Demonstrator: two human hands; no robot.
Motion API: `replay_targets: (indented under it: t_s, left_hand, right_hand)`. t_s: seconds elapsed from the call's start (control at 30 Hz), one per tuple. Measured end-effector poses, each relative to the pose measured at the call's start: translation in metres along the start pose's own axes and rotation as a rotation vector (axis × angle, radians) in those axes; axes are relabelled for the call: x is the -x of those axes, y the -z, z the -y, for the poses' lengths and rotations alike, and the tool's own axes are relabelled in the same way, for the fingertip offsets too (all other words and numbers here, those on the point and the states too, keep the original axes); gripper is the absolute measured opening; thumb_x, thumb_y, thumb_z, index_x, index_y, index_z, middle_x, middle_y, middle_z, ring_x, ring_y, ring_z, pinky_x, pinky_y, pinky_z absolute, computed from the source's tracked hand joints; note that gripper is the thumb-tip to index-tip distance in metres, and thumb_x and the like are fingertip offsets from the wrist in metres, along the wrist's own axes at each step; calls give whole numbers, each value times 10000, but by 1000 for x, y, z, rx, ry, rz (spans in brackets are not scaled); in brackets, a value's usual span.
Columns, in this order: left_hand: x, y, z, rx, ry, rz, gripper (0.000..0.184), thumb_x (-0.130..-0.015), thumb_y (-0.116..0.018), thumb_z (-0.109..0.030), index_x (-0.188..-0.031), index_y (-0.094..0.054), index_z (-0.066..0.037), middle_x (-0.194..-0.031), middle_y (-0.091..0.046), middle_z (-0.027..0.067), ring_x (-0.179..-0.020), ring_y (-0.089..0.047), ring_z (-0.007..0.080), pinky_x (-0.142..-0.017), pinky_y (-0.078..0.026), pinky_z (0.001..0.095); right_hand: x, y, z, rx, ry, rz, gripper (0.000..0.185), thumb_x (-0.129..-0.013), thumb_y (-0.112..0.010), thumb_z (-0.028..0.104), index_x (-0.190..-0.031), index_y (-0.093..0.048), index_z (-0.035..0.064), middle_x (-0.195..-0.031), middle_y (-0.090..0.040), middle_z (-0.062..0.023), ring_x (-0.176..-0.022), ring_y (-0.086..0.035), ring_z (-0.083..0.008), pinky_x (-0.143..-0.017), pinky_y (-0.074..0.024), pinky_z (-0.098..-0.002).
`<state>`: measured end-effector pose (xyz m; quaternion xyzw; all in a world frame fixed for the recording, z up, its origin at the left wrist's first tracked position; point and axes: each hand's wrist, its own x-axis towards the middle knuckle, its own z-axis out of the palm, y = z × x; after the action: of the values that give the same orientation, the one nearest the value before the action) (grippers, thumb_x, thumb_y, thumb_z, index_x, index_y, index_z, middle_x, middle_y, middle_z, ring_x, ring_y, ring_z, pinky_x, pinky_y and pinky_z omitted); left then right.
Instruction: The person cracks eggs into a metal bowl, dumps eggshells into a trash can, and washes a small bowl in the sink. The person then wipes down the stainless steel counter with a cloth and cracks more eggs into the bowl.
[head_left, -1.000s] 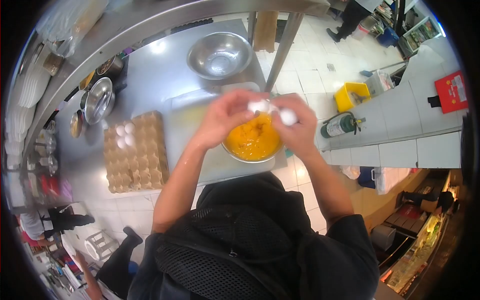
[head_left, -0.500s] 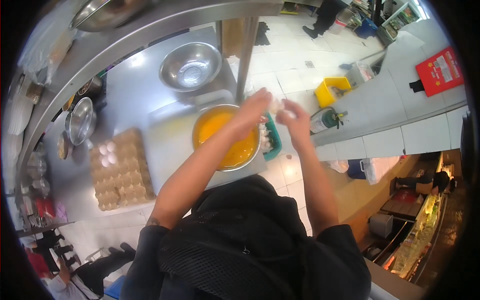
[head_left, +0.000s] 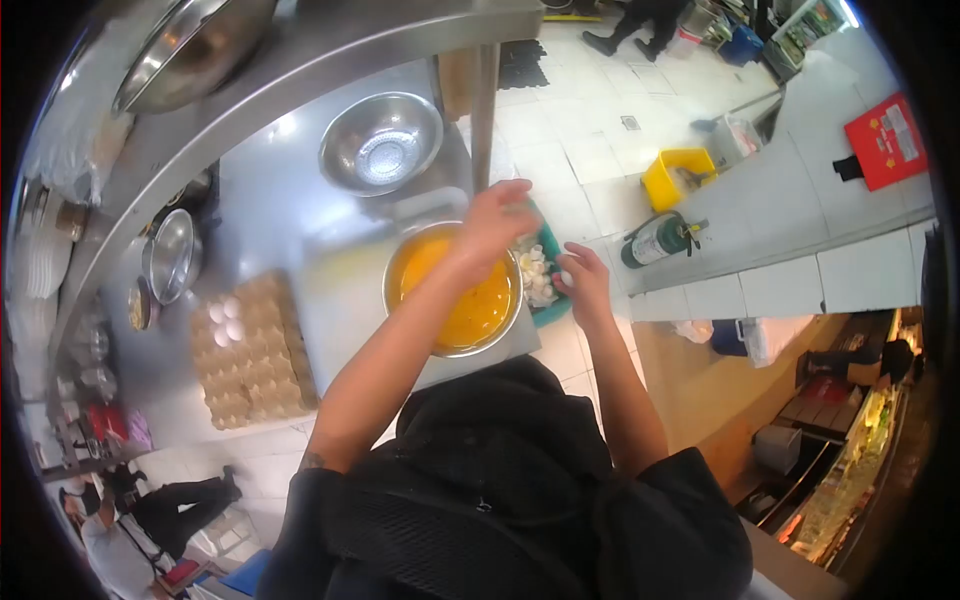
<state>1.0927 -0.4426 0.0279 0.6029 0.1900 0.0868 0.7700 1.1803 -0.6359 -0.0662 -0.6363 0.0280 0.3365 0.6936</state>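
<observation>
My left hand (head_left: 495,225) is over the far right rim of a steel bowl (head_left: 388,305) of beaten-looking yellow egg (head_left: 425,260). Its fingers are spread and nothing shows in them. Past the bowl's right side hangs a green bin (head_left: 550,250) full of broken eggshells (head_left: 536,280). Beside that bin's right edge, my right hand (head_left: 588,285) has its fingers curled round a small white piece of eggshell (head_left: 567,277). An egg tray (head_left: 255,365) lies to the left, with several white eggs (head_left: 227,320) in one corner.
A steel bowl (head_left: 382,145) stands farther back on the steel table (head_left: 270,180), and a white cutting board (head_left: 350,330) lies under the egg bowl. A metal shelf (head_left: 330,70) and post (head_left: 483,130) frame the table. At right are a fire extinguisher (head_left: 655,240) and yellow bin (head_left: 675,180).
My hands have parted from around an eggshell. The right hand has moved down beside the green bin, and the left has opened near the bowl's rim. The view has shifted slightly.
</observation>
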Motion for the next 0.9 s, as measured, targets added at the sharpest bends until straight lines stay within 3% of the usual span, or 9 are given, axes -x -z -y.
replay_targets:
  t_s: [0.03,0.17,0.23,0.37,0.43,0.57,0.7,0.8,0.9]
  left_hand:
    - [-2,-7,-2,-145,38,-66,623,-828,-718,-49,-1406,-487,-32,-1353,-542,164,-1192,-592,227,-982,-485,347]
    - [-28,-19,22,-474,-10,-36,672,-773,-661,21,-1417,-504,-90,-1433,-476,180,-1224,-565,249,-989,-476,333]
    - [-36,-26,32,-773,-236,-141,767,-753,-607,52,-1481,-436,-122,-1500,-371,266,-1312,-481,391,-1055,-455,371]
    - [-42,-33,20,-680,-15,-118,869,-765,-567,70,-1562,-311,-160,-1554,-328,262,-1369,-425,403,-1088,-424,395]
    - [-46,-24,9,-242,177,44,872,-811,-543,22,-1596,-220,-176,-1647,-133,208,-1434,-325,366,-1107,-379,456]
    - [-42,-16,2,34,84,-13,702,-863,-531,-4,-1535,-348,-88,-1556,-367,158,-1324,-476,294,-1044,-441,424]
    - [19,27,-14,27,-146,13,383,-945,-605,-129,-1311,-597,-17,-1139,-695,103,-1020,-671,195,-924,-521,341]
    - [82,96,-24,-135,-196,-318,293,-959,-607,-131,-1224,-661,-18,-1039,-721,85,-893,-676,160,-826,-543,309]
    - [141,224,3,-594,-309,-861,268,-944,-616,-101,-1181,-673,12,-943,-730,84,-806,-646,133,-727,-533,288]
  right_hand:
    - [5,-7,3,17,12,-4,453,-868,-716,111,-1281,-565,2,-1083,-643,-102,-775,-647,-184,-677,-533,-301]
    - [18,-10,2,-34,59,-2,449,-864,-723,123,-1274,-575,16,-1069,-641,-80,-774,-641,-177,-673,-530,-309]
    - [26,-3,0,-62,55,-22,448,-856,-730,133,-1264,-579,23,-1060,-640,-73,-768,-634,-172,-673,-526,-312]
    - [46,28,-3,-77,64,-113,432,-858,-728,138,-1249,-584,25,-1052,-638,-74,-760,-631,-167,-671,-520,-302]
    - [51,46,-7,-108,63,-181,405,-865,-715,123,-1238,-588,31,-1059,-640,-77,-760,-629,-162,-666,-514,-294]
    - [63,53,-1,-135,50,-235,385,-915,-687,153,-1263,-562,46,-1082,-617,-54,-909,-623,-193,-760,-514,-326]
    - [58,29,-4,-220,186,-105,375,-930,-668,112,-1284,-552,67,-1137,-617,-63,-953,-634,-199,-823,-520,-332]
    - [72,-26,14,-205,290,51,435,-909,-668,30,-1322,-532,42,-1163,-611,-87,-1009,-640,-208,-895,-523,-321]
    - [95,-70,28,-64,468,79,504,-891,-658,-40,-1366,-499,12,-1190,-603,-112,-1060,-640,-210,-950,-519,-311]
